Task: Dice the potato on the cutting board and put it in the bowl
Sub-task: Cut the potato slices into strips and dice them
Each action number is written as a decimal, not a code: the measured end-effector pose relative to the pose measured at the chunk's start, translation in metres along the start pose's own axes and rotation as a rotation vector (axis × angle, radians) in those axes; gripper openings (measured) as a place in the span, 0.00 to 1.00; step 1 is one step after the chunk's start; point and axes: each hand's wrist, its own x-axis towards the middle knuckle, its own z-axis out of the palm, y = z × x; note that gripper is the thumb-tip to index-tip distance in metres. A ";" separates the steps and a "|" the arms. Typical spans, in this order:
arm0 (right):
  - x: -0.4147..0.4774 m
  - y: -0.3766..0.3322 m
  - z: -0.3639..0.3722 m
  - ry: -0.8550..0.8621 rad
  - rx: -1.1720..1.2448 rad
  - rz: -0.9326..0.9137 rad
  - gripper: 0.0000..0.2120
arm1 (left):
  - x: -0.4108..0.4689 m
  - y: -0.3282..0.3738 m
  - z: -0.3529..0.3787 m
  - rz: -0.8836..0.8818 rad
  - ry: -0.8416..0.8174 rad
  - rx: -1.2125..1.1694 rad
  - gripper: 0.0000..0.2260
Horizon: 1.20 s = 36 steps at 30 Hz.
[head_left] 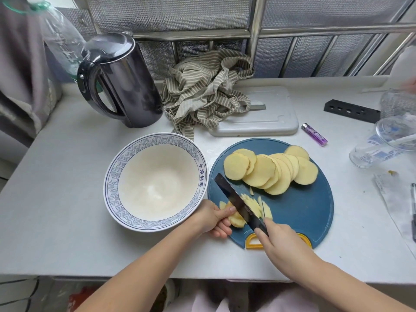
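You are holding a long, dark-bladed kitchen knife (238, 204) in your right hand (280, 238), with your fingers wrapped closed around its handle. The blade is lying slantwise over the near left part of the round blue plastic cutting board (304, 212), and its tip is pointing away toward the bowl.

Your left hand (215, 219) is curling its fingers down onto a small stack of pale yellow potato slices (236, 220), gripping it against the board just left of the blade. On the blade's other side, a few thin cut potato strips (265, 207) are lying just beside it. Farther back on the same board, a fanned row of round potato slices (270, 171) is lying with the slices overlapping one another.

The wide white ceramic bowl with a blue patterned rim (111, 176) is sitting on the white countertop (67, 199) just left of the board, with your left wrist passing by its near right edge.

Behind the bowl a black electric kettle (121, 79) is standing. Beside the kettle a crumpled striped cloth (207, 88) is spilling onto a white rectangular board (270, 123). A purple lighter (314, 134) is lying near that board's right end.
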 end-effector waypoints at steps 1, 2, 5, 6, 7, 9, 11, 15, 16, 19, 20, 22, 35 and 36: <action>0.001 0.000 -0.001 -0.008 0.005 0.006 0.12 | 0.000 0.000 0.000 0.002 0.001 0.010 0.19; 0.002 0.000 -0.003 -0.014 0.011 0.010 0.13 | 0.001 0.000 -0.001 0.004 0.001 0.016 0.19; 0.003 0.000 -0.007 -0.031 0.009 -0.001 0.15 | -0.001 0.000 -0.001 0.002 -0.003 0.023 0.19; 0.004 0.000 -0.009 -0.037 -0.001 -0.006 0.15 | -0.001 0.000 -0.002 -0.001 -0.006 0.020 0.19; 0.004 0.000 -0.010 -0.042 -0.010 -0.010 0.15 | -0.001 0.001 -0.002 -0.006 -0.010 0.017 0.19; 0.005 -0.001 -0.011 -0.046 -0.012 -0.013 0.15 | -0.002 0.002 -0.002 -0.009 -0.018 0.011 0.19; 0.005 0.000 -0.011 -0.045 0.003 -0.005 0.15 | -0.002 0.002 -0.001 -0.012 -0.019 0.009 0.19; 0.003 0.001 -0.007 -0.033 0.020 0.005 0.15 | -0.002 0.003 -0.002 -0.018 -0.016 0.011 0.20; 0.003 0.001 -0.006 -0.034 0.013 0.007 0.15 | -0.001 0.003 -0.002 -0.015 -0.015 0.016 0.20; 0.005 -0.001 -0.006 -0.038 -0.003 0.006 0.14 | -0.001 0.003 -0.003 -0.020 -0.009 0.012 0.20; 0.005 -0.001 -0.005 -0.042 0.001 0.007 0.14 | -0.001 0.002 -0.003 -0.024 -0.007 0.006 0.20; 0.006 -0.001 -0.008 -0.054 0.015 0.007 0.14 | -0.001 0.003 -0.002 -0.025 -0.003 0.005 0.20; 0.015 0.015 0.022 -0.025 -0.030 0.012 0.10 | 0.001 0.002 0.000 -0.022 0.022 0.035 0.19; 0.016 0.016 0.022 -0.016 -0.023 0.015 0.10 | 0.002 0.002 0.000 -0.026 0.020 0.040 0.19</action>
